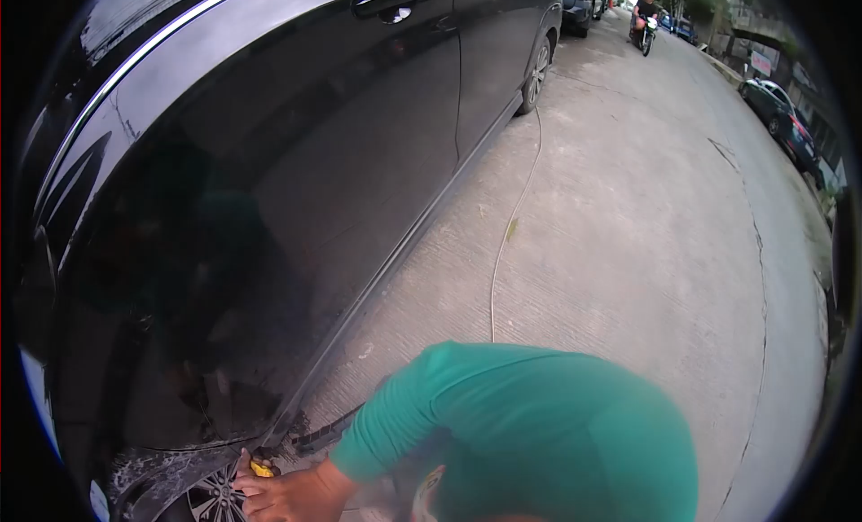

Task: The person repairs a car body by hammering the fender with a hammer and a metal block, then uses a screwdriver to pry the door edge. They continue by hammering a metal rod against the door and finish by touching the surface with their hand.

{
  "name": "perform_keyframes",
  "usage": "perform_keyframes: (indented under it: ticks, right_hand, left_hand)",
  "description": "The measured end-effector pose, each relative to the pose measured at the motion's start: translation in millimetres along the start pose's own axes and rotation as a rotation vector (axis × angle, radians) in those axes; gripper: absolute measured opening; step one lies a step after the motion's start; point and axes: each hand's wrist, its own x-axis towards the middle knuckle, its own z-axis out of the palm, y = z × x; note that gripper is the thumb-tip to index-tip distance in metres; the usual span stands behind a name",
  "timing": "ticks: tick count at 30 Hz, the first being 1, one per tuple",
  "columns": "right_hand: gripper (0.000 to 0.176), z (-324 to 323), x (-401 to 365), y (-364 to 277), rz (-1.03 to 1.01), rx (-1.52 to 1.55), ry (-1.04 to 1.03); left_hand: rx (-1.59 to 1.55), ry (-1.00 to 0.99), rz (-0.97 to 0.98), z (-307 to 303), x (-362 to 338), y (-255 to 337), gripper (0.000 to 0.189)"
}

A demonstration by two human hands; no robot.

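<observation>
My right hand [292, 497], in a green sleeve [539, 414], reaches across to the lower left. Its fingers are bent round a small yellow sponge [262, 468], mostly covered by the hand. Both are at the upper edge of the car's wheel [215, 497], which has dark spokes. Above the wheel, whitish suds streak the black fender [148, 473]. My left hand does not show.
The black car's doors [359, 163] fill the left side. A thin hose [496, 271] runs along the concrete road [628, 253] towards the car's other wheel [536, 73]. Farther off are a motorcycle [646, 35] with a rider and a dark parked car [781, 118].
</observation>
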Motion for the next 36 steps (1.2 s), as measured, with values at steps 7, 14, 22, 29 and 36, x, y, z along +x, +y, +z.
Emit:
perform_keyframes:
  ticks: [7, 14, 22, 29, 36]
  right_hand:
    - [0.030, 87.3, 3.7, 68.5, -0.037, -0.207, -0.254]
    - [0.035, 144.2, -24.4, 96.7, -0.067, -0.253, 0.062]
    - [0.043, 4.7, 52.8, 83.1, -0.029, -0.157, 0.215]
    - [0.048, -218.9, 138.7, 132.4, -0.157, -0.750, 0.516]
    - [0.060, -328.8, 166.3, 213.8, 0.107, -1.272, 0.653]
  left_hand:
    - [-0.057, 0.003, 0.030, -8.9, 12.2, -9.1, 0.019]
    - [-0.095, -0.011, 0.055, -29.2, 21.0, -3.4, 0.020]
    - [-0.175, -0.058, 0.100, -52.4, 29.7, 1.3, 0.021]
    - [-0.175, 0.056, 0.142, -16.6, 0.5, -6.8, 0.027]
    - [-0.131, 0.173, 0.229, -2.9, 12.2, -16.0, 0.026]
